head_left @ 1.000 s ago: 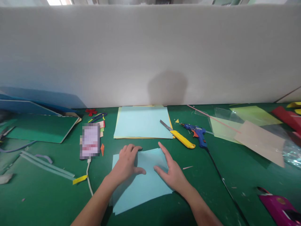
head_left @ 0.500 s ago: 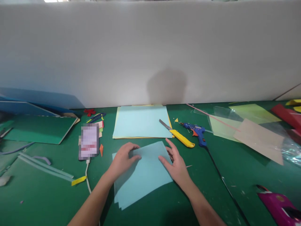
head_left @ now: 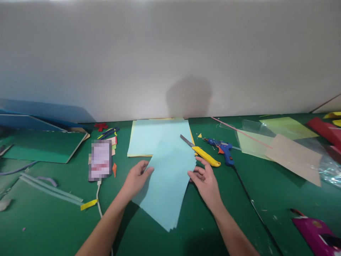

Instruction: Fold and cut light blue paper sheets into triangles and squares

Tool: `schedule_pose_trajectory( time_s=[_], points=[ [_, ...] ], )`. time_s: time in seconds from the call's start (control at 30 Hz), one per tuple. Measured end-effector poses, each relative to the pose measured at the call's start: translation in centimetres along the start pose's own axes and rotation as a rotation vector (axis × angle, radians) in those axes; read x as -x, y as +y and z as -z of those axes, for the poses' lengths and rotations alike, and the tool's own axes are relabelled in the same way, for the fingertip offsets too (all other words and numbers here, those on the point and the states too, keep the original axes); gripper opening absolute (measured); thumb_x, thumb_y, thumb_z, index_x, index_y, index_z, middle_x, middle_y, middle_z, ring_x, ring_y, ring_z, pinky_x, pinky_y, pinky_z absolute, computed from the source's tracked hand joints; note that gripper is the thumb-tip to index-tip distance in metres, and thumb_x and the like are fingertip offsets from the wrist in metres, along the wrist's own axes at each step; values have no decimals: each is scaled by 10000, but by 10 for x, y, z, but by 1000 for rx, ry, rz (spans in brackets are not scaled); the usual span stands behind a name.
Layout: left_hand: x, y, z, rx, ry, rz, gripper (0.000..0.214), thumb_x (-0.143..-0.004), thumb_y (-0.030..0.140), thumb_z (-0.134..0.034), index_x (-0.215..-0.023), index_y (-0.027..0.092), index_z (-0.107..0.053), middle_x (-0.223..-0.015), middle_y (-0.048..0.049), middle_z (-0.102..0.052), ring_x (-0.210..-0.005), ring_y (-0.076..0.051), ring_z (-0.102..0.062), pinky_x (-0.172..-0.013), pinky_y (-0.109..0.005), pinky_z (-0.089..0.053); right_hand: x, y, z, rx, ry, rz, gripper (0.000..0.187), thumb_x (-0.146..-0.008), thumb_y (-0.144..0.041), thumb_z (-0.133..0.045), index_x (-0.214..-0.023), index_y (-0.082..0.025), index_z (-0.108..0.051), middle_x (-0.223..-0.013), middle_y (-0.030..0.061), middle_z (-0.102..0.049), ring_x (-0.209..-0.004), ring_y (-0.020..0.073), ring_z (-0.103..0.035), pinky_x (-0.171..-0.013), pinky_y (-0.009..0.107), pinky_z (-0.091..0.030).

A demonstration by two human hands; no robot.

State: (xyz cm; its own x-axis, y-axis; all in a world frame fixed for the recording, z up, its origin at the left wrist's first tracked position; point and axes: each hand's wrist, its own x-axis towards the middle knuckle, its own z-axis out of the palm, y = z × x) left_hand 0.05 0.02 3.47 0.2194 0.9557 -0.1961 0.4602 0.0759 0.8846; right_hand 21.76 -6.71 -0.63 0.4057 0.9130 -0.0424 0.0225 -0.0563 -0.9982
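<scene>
A few light blue paper sheets (head_left: 167,177) are lifted off the green table (head_left: 53,220) and turned so a corner points toward me. My left hand (head_left: 137,179) grips their left edge, thumb on top. My right hand (head_left: 206,181) holds the right edge, fingers curled under it. Behind them lies a stack of light blue and yellow paper (head_left: 145,137) against the white wall. A yellow utility knife (head_left: 204,154) with its blade out lies just beyond my right hand.
A blue glue gun (head_left: 223,151) with a black cord lies right of the knife. A phone (head_left: 100,160) on a white cable sits left. Green boards (head_left: 45,145) lie far left; pale sheets (head_left: 290,151) and a magenta object (head_left: 317,236) lie right.
The blue sheets were lying flat under both hands; they have been picked up and rotated, so they now stand diagonally between my hands, overlapping the stack behind.
</scene>
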Motion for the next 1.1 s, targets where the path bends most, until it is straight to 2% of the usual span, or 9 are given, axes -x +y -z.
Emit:
schedule_pose_trajectory(
  time_s=[0.1, 0.17, 0.27, 0.43, 0.57, 0.73, 0.87, 0.97, 1.1],
  points=[
    [4, 4, -4, 182, -114, 6, 311, -740, 479, -564, -874, 200, -538, -741, 1, -628, -717, -183, -590, -675, -308, -463, 2, -4, -2, -141, -55, -25, 796, -735, -470, -654, -1378, -186, -279, -842, 51, -691, -692, 199, -656, -682, 357, -555],
    [6, 6, -8, 259, -135, 3, 350, -753, 492, -564, -940, 198, -532, -851, -25, -657, -802, -194, -614, -732, -329, -485, 4, -6, -4, -181, -114, -68, 803, -764, -507, -625, -1396, -183, -249, -894, 76, -704, -734, 220, -673, -714, 384, -557],
    [9, 4, -16, 394, -117, 42, 425, -749, 524, -580, -1012, 197, -514, -1034, -82, -665, -971, -245, -622, -787, -363, -506, 9, -4, -8, -138, -202, -79, 701, -819, -566, -534, -1371, -193, -315, -993, 105, -697, -842, 246, -678, -761, 403, -553],
    [12, -1, -22, 383, -85, 111, 504, -729, 496, -650, -1127, 206, -547, -1260, -125, -600, -1195, -289, -528, -936, -404, -464, 11, 2, -12, 45, -238, 93, 502, -876, -543, -449, -1251, -211, -487, -1198, 105, -622, -1119, 244, -578, -944, 398, -474],
    [10, 1, -17, 423, -51, 134, 532, -697, 525, -675, -1099, 193, -569, -1182, -126, -644, -1130, -297, -576, -910, -414, -477, 9, -2, -8, 49, -277, 101, 420, -862, -483, -492, -1175, -206, -537, -1121, 91, -660, -1039, 240, -616, -907, 394, -494],
    [5, 0, -10, 481, 67, 88, 578, -669, 460, -693, -1132, 186, -483, -1059, -83, -657, -959, -266, -635, -807, -406, -515, 9, -7, -5, 143, -388, 54, 339, -839, -457, -507, -1051, -200, -572, -975, 69, -684, -887, 218, -645, -810, 353, -522],
    [5, -6, -12, 240, 118, 72, 574, -729, 379, -617, -1238, 204, -417, -1050, -54, -600, -996, -247, -594, -822, -378, -498, 5, -3, -8, 190, -213, 41, 397, -755, -414, -579, -1071, -178, -541, -751, 21, -624, -614, 165, -570, -563, 281, -493],
    [6, -9, -13, 134, 169, 23, 566, -744, 321, -587, -1271, 221, -405, -1081, -51, -564, -1015, -231, -561, -848, -360, -470, 1, -2, -12, 225, -105, 60, 384, -723, -395, -593, -1033, -169, -571, -678, -8, -554, -564, 144, -509, -540, 270, -461],
    [6, -12, -9, 171, 92, 54, 458, -753, 375, -569, -1175, 215, -492, -838, 4, -568, -703, -170, -563, -656, -302, -478, -4, -7, -17, 271, -90, 88, 248, -719, -390, -585, -859, -186, -597, -660, 0, -572, -560, 148, -517, -561, 281, -462]
  ],
)
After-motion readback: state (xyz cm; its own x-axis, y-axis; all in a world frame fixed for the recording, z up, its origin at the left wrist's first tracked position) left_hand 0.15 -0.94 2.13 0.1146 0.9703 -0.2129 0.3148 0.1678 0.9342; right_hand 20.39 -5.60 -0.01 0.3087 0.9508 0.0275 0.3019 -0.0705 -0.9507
